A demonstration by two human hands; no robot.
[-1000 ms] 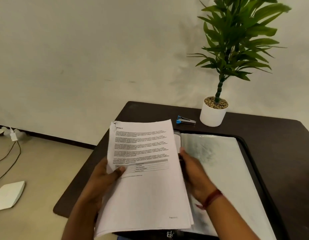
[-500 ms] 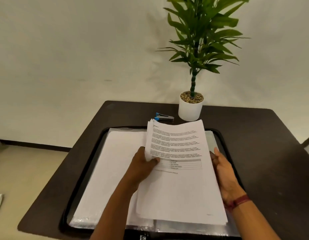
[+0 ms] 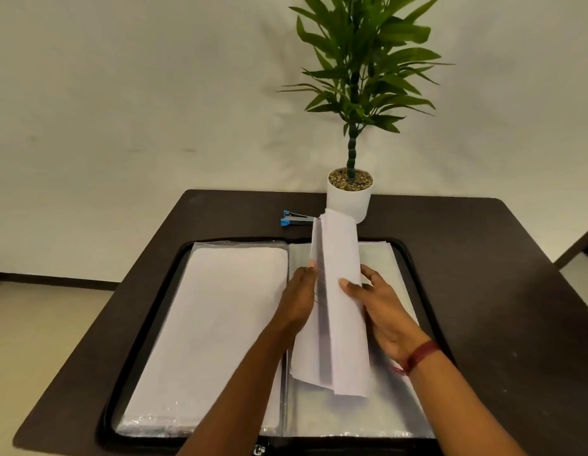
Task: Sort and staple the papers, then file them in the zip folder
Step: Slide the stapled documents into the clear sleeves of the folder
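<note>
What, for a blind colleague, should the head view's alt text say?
A person's right hand grips and left hand presses a stack of papers held on edge over an open zip folder on a dark table. A blue stapler and potted plant sit behind.

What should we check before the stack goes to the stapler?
1. Grip on paper stack: ok, left hand presses flat on one face, right hand pinches the other side.
2. Sheet edges aligned: not ok, the near end is stepped.
3. Access to stapler: ok, it lies on the table behind the zip folder, left of the plant pot.
4. Stack already stapled: cannot tell.
5. State of zip folder: ok, open and flat under the hands.
</note>
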